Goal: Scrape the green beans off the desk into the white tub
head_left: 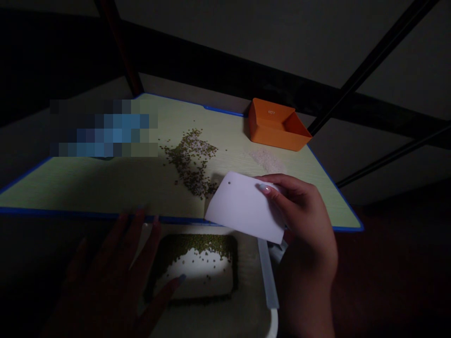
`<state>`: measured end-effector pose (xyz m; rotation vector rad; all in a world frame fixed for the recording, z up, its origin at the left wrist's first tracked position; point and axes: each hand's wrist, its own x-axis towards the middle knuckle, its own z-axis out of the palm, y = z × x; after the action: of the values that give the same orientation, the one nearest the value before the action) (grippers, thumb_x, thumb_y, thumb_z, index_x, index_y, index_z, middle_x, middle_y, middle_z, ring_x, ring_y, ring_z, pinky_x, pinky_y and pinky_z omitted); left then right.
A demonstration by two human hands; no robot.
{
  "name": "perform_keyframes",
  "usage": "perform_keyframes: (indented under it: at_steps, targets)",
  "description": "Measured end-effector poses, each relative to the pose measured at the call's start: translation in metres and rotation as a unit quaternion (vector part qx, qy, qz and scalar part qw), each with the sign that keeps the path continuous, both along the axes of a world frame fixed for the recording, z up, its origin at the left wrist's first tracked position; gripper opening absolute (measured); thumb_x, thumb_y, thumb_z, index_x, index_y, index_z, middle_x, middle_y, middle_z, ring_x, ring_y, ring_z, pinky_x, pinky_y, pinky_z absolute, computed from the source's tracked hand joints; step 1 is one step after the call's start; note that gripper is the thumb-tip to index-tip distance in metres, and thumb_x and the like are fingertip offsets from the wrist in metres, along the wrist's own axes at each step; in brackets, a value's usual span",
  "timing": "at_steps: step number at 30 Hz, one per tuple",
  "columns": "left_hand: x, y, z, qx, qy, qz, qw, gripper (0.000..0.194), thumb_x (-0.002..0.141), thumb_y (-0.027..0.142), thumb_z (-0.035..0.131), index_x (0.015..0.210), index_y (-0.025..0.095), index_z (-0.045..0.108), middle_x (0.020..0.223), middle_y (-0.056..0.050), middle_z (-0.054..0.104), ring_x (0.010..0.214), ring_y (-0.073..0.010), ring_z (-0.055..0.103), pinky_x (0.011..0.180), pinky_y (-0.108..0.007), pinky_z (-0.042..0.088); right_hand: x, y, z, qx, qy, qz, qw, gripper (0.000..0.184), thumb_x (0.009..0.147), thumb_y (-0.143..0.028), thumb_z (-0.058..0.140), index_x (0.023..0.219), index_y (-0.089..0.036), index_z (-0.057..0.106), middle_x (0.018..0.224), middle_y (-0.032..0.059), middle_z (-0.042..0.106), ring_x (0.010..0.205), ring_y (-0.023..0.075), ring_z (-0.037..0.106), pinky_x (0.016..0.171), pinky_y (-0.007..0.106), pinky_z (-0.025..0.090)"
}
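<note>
My right hand (299, 211) is closed on a white plastic scraper card (244, 206), held tilted at the near edge of the pale green table (105, 183). A heap of small green beans mixed with some white grains (192, 159) lies on the table just left of the card. Below the table edge sits a white container (200, 267) with green beans along its rim side. My left hand (120, 272) rests there with fingers spread, thumb touching the container's left side and fingers reaching the table's blue edge.
An orange open box (276, 124) stands at the table's far right corner, with a small patch of white grains (266, 159) in front of it. Dark metal bars (369, 61) cross behind the table. A blurred patch covers the table's far left.
</note>
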<state>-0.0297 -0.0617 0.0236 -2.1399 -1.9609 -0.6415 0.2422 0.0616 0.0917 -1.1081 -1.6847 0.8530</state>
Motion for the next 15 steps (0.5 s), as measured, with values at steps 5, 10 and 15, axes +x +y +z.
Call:
perform_keyframes:
  at_steps: [5,10,15]
  targets:
    - [0.001,0.000,0.000,0.000,0.001,0.002,1.000,0.082,0.077,0.077,0.037,0.148,0.040,0.017,0.158,-0.001,0.028,0.145,-0.0310,0.028,0.117,-0.060,0.015,0.003,-0.001,0.001,-0.005,0.003,-0.008,1.000,0.012,0.086,-0.023,0.067,0.092,-0.028,0.076,0.092,-0.0022,0.076,0.079,0.0125,0.065,0.065,0.025,0.046]
    - [-0.001,0.000,0.000,-0.005,0.013,-0.005,1.000,0.081,0.080,0.068,0.044,0.149,0.037,0.014,0.159,-0.004,0.027,0.145,-0.0327,0.027,0.117,-0.061,0.016,0.015,-0.011,0.007,-0.028,0.030,-0.143,0.989,0.009,0.082,-0.031,0.070,0.087,-0.024,0.072,0.076,-0.0004,0.069,0.060,0.0112,0.057,0.047,0.023,0.038]
    - [-0.004,-0.001,0.000,0.010,0.053,-0.029,0.998,0.080,0.081,0.051,0.049,0.150,0.030,0.015,0.160,-0.007,0.023,0.147,-0.0321,0.023,0.118,-0.059,0.013,0.022,-0.027,0.017,-0.017,0.013,-0.253,0.967,0.017,0.079,-0.036,0.073,0.075,-0.021,0.064,0.060,-0.0016,0.056,0.049,0.0094,0.045,0.038,0.021,0.029]
